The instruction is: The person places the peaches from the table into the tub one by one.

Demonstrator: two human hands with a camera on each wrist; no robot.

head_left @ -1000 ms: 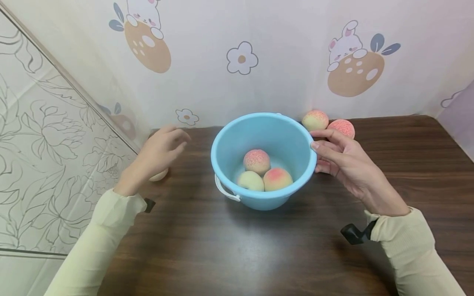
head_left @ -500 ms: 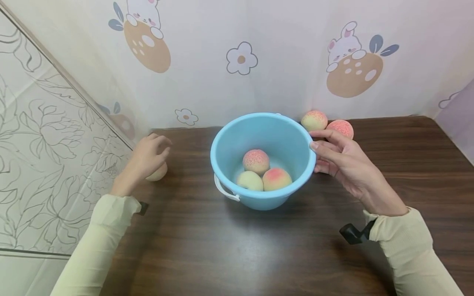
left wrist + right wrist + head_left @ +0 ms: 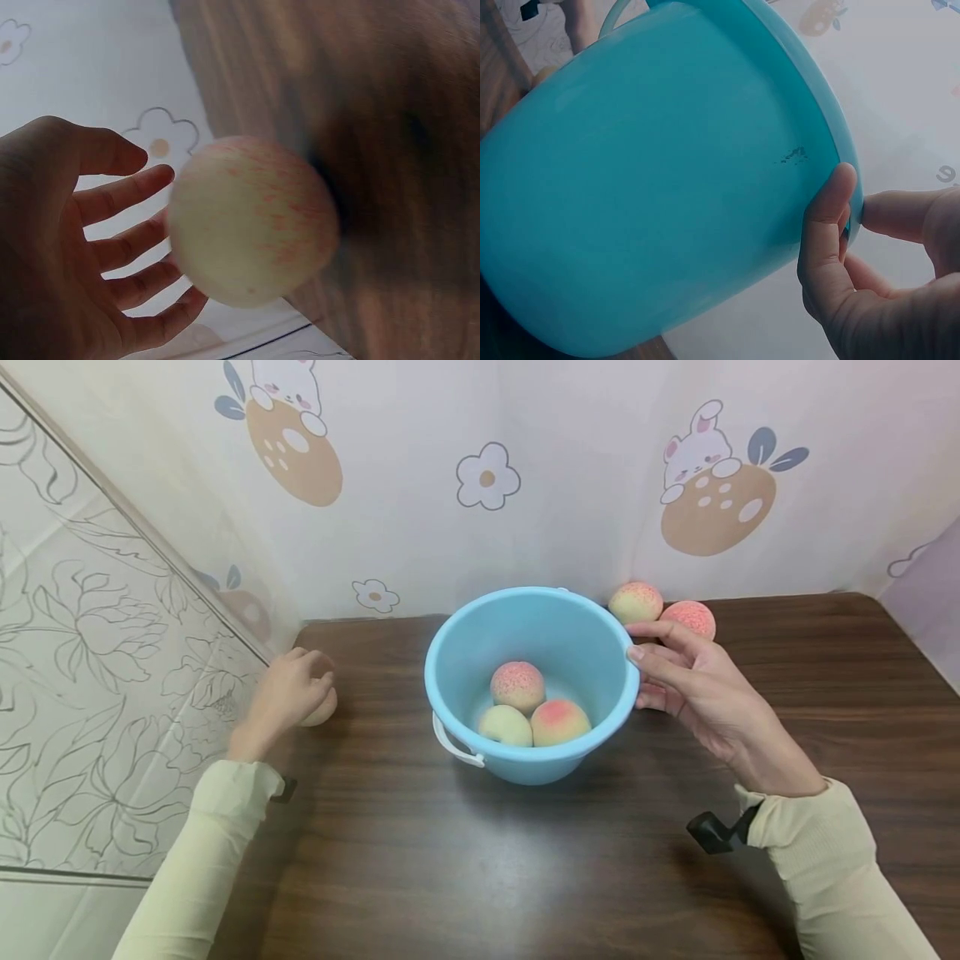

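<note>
A light blue bucket stands mid-table, its white handle hanging at the front left. Inside lie three toy-like peaches: a speckled pink one, a pale one and a red-blushed one. My right hand pinches the bucket's right rim between thumb and fingers, clear also in the right wrist view. At the far left, my left hand is at another peach, pale with red streaks. Its spread fingers lie beside and partly behind that peach; the thumb stays apart from it.
Two more peaches, one yellow and pink and one pink, sit against the back wall, right of the bucket. A tiled wall with line-drawn flowers borders the left side of the dark wooden table.
My left hand has moved left and slightly down to the peach by the left wall. The right hand and the bucket have stayed in place.
</note>
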